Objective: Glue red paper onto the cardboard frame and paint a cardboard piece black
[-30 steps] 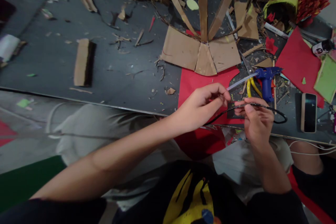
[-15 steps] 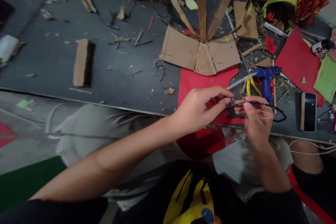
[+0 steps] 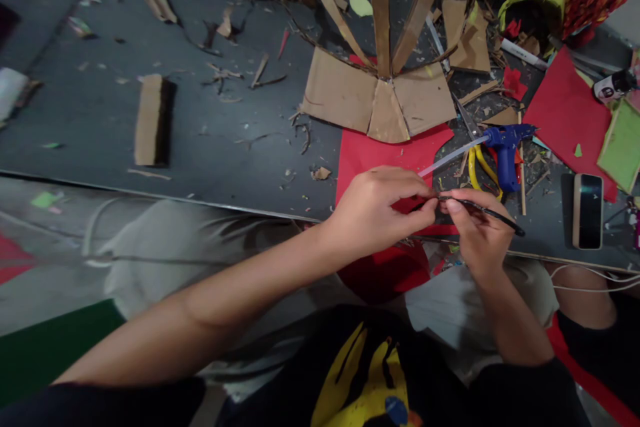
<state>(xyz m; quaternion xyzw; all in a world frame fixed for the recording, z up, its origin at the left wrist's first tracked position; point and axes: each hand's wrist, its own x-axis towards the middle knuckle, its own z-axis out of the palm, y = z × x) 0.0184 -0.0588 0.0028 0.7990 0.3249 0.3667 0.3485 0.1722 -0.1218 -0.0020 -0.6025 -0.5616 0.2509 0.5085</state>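
A thin, dark cord-like strip runs between my two hands over the table's front edge. My right hand pinches it between thumb and fingers, and one end sticks out to the right past the fingers. My left hand is closed at the strip's left end, thumb and fingertips together; the tip inside them is hidden. Beneath the hands lies red paper. Just beyond the right hand are a blue glue gun with a glue stick in it and yellow-handled scissors.
A cardboard frame of curved strips on a flat base stands behind the hands. A cardboard block lies left. To the right are a phone, a red sheet, a small bottle and a marker. Scraps litter the tabletop.
The right hand has shifted slightly left, closer to the left hand. The strip's right end, looped before, now points down to the right as a shorter, straighter length.
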